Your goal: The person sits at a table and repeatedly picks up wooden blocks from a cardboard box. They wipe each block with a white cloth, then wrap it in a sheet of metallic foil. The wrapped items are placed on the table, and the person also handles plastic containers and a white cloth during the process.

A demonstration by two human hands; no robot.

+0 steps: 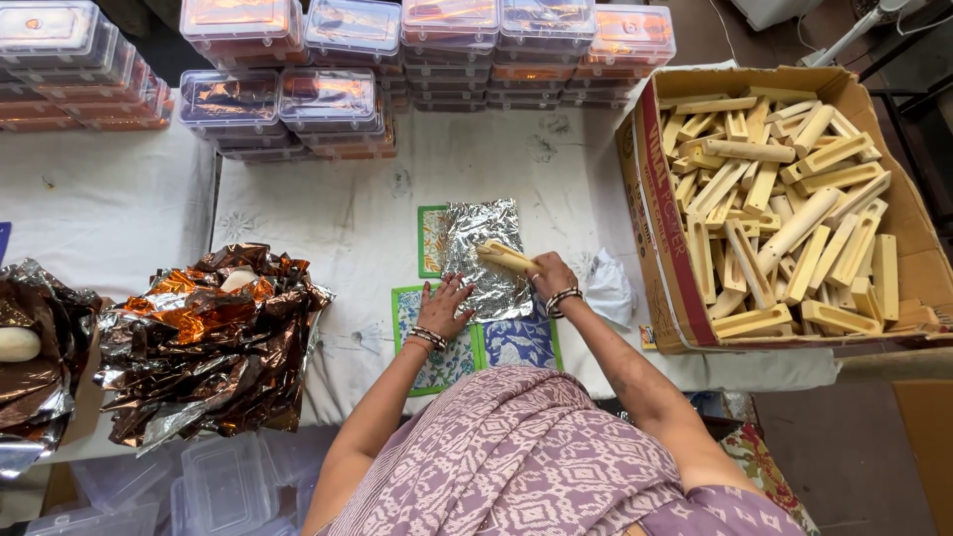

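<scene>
Right hand grips wooden piece; left hand flattens foil.

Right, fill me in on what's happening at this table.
A person is working at a cloth-covered table. The right hand sets a pale wooden piece on a sheet of silver foil; the left hand presses the foil flat. A cardboard box of similar pieces sits to the right, crumpled copper foil to the left.

foil sheet on table, box right, containers behind
</scene>
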